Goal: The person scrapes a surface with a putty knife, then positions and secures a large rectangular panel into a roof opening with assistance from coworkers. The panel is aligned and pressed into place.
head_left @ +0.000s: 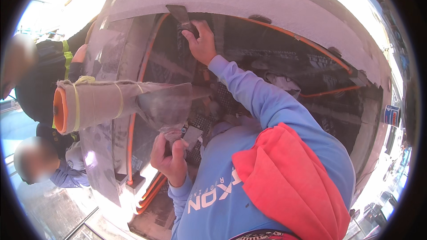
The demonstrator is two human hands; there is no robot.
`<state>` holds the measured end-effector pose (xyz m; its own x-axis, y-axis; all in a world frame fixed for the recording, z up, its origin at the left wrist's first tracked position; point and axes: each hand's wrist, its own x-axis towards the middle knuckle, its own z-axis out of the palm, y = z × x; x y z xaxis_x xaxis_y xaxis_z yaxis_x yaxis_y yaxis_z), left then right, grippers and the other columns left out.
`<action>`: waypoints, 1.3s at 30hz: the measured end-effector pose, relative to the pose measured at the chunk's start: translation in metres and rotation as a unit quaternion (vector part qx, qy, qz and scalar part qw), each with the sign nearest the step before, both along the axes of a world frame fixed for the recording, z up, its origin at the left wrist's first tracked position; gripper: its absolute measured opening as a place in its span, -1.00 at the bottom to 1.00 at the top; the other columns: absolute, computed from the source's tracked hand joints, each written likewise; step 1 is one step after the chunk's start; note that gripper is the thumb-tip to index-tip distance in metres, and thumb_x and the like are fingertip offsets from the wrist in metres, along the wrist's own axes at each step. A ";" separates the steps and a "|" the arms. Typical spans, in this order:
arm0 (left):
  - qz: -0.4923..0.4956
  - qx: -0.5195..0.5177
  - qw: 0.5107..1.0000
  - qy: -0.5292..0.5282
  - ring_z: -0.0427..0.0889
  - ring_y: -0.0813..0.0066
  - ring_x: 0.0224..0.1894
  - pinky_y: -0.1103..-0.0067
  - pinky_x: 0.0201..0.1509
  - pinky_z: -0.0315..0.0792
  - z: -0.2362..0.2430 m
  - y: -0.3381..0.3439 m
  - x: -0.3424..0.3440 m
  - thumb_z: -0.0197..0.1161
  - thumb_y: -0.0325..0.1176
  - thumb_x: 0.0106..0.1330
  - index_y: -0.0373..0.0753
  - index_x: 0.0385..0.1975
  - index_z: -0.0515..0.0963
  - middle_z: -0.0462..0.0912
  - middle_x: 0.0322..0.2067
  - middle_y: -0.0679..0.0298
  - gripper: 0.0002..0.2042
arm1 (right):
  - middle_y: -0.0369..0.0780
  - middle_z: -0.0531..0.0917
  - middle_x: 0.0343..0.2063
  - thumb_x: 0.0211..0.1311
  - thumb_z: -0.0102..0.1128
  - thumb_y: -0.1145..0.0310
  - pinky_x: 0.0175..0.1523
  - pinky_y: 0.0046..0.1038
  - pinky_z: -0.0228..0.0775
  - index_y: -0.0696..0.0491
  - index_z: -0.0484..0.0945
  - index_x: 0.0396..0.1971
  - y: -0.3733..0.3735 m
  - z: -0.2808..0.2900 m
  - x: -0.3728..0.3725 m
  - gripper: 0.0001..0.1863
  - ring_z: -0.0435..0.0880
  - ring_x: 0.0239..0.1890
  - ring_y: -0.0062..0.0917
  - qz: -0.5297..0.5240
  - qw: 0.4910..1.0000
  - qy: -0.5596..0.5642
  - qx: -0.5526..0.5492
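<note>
My right hand (203, 45) grips a flat-bladed scraper (179, 14), thumb and fingers closed round its handle. Its broad blade lies against the edge of a pale rendered band (249, 1). Lower and to the left, my left hand (170, 159) is closed, its fingers curled at a crumpled greyish piece (171, 134); what exactly that is, I cannot make out. Just above it, a thin grey sheet (167, 104) hangs at the narrow end of an orange-rimmed tube (95, 106) wrapped in beige cloth and bound with yellow ties.
Orange conduit (302, 40) runs round the opening, with dark printed sheeting (289, 60) inside. Two people work at the left, one in a dark jacket (49, 69) with yellow bands, a hand (80, 53) at the panel edge. A red cloth (289, 178) drapes over my blue sweatshirt.
</note>
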<state>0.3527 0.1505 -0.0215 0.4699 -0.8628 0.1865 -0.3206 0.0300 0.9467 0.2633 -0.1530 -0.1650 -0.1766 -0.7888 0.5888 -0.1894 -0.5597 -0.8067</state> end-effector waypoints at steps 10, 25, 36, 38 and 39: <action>-0.100 0.015 0.995 -0.002 0.62 0.54 -0.42 0.62 -0.32 0.42 -0.002 -0.028 0.031 0.41 -0.41 0.37 -0.53 -0.05 0.61 0.67 -0.41 0.22 -0.70 | 0.06 0.67 -0.09 0.23 0.47 0.37 0.08 -0.20 0.53 0.26 0.63 0.00 -0.003 -0.024 0.004 -0.59 0.67 -0.03 0.00 0.012 0.999 0.009 0.052; -0.129 0.039 0.990 -0.040 0.71 0.35 -0.11 0.46 0.08 0.53 -0.027 -0.097 0.002 0.37 -0.44 0.36 -0.50 0.10 0.59 0.74 -0.11 0.06 -0.63 | -0.12 0.73 -0.23 0.56 0.12 0.09 -0.40 -0.57 0.43 0.26 0.56 0.13 0.166 0.127 -0.226 -0.51 0.61 -0.47 -0.62 0.259 0.894 -0.053 0.362; -0.169 -0.102 0.975 -0.104 0.62 0.18 -0.11 0.37 -0.04 0.51 -0.035 -0.123 -0.099 0.36 -0.56 0.20 -0.42 0.06 0.54 0.55 -0.15 0.09 -0.61 | -0.13 0.73 -0.32 0.70 -0.17 0.00 -0.55 -0.61 0.35 0.23 0.55 0.07 0.205 0.143 -0.190 -0.45 0.56 -0.61 -0.66 0.389 0.814 -0.204 0.382; -0.181 -0.130 0.966 -0.129 0.60 0.10 -0.12 0.37 -0.07 0.50 -0.029 -0.119 -0.106 0.34 -0.60 0.17 -0.41 0.06 0.54 0.54 -0.14 0.05 -0.59 | -0.15 0.73 -0.34 0.70 -0.17 -0.01 -0.57 -0.61 0.33 0.22 0.57 -0.01 0.206 0.139 -0.195 -0.46 0.55 -0.61 -0.68 0.389 0.817 -0.202 0.374; -0.184 -0.138 0.962 -0.144 0.60 0.09 -0.13 0.36 -0.07 0.51 -0.028 -0.118 -0.107 0.34 -0.59 0.17 -0.42 0.06 0.53 0.54 -0.13 0.04 -0.59 | -0.16 0.72 -0.35 0.70 -0.17 -0.01 -0.58 -0.61 0.33 0.21 0.58 -0.05 0.205 0.139 -0.197 -0.46 0.54 -0.62 -0.68 0.391 0.818 -0.201 0.370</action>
<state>0.2452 0.0329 -0.0496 0.0367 -0.8595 0.5099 -0.4885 0.4297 0.7594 0.0665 0.0522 -0.0265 0.4901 -0.8676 -0.0838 0.3572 0.2876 -0.8886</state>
